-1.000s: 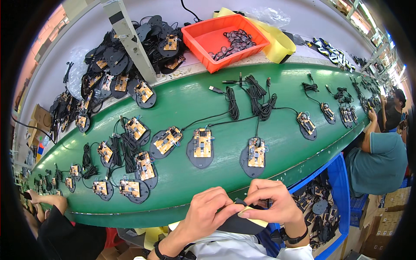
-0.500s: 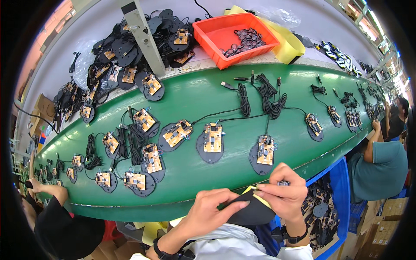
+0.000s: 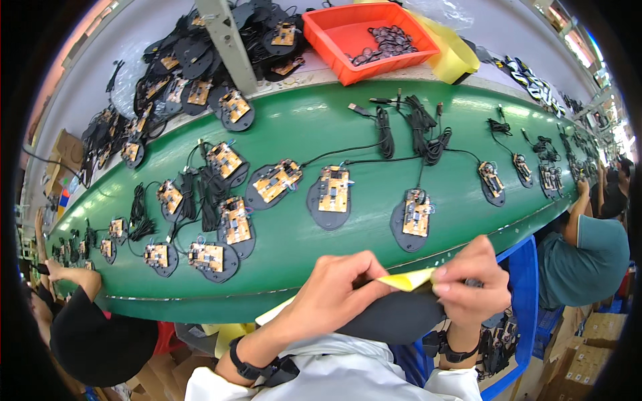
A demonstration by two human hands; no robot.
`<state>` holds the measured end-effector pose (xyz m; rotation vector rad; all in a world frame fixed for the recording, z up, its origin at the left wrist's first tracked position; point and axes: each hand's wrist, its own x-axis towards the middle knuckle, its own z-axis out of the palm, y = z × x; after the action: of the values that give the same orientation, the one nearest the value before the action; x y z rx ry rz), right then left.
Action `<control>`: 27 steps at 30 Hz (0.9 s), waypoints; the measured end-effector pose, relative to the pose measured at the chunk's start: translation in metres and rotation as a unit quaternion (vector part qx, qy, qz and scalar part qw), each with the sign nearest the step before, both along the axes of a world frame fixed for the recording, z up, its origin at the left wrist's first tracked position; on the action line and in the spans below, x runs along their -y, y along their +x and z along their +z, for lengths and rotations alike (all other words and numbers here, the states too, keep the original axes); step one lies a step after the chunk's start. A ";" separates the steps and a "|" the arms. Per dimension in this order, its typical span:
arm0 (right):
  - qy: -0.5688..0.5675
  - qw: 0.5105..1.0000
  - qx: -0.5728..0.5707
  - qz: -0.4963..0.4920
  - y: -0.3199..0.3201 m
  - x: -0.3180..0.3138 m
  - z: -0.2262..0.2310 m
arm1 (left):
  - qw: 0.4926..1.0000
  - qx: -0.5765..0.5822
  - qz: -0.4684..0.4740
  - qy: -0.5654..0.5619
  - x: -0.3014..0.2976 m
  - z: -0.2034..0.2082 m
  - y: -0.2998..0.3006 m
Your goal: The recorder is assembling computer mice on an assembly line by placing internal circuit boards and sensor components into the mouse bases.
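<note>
Nearest, at the lower edge, the left hand (image 3: 334,294) and the right hand (image 3: 471,281) meet over a black oval shell (image 3: 394,317) held against the person's lap; the fingers of both hands pinch a small yellow strip (image 3: 408,279) between them, the left hand's thumb and forefinger at its left end, the right hand's fingers (image 3: 441,273) pressed together on its right end; the strip lies just above the shell's top edge, at the near rim of the green table (image 3: 301,134); beyond the hands, black bases with tan circuit boards lie in a loose row on the green surface, one (image 3: 416,214) just past the right hand, another (image 3: 332,194) left of it; farther, bundled black cables (image 3: 421,130) rest near the middle; at the far edge an orange tray (image 3: 374,37) holds small dark parts; to the left a heap of black shells (image 3: 180,67) lies beside a grey post (image 3: 227,43); at the right a person in a teal shirt (image 3: 588,247) sits at the table.
</note>
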<state>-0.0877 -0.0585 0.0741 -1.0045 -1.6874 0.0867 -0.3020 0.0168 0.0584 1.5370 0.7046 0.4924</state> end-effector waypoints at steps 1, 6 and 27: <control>-0.015 0.999 -0.003 0.028 0.002 0.003 -0.001 | 1.000 -0.010 0.001 0.029 0.002 -0.002 -0.001; -0.005 0.986 -0.163 -0.023 0.076 0.066 -0.031 | 0.988 -0.122 0.097 0.015 -0.002 -0.035 -0.001; -0.308 0.947 -0.055 -0.072 0.087 -0.047 -0.080 | 0.812 -0.162 -0.074 0.556 -0.003 -0.061 0.095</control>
<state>-0.0003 -0.0113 -0.0058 -1.5487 -1.5035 0.5923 -0.2072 0.0202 -0.0025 2.8185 0.5407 0.5596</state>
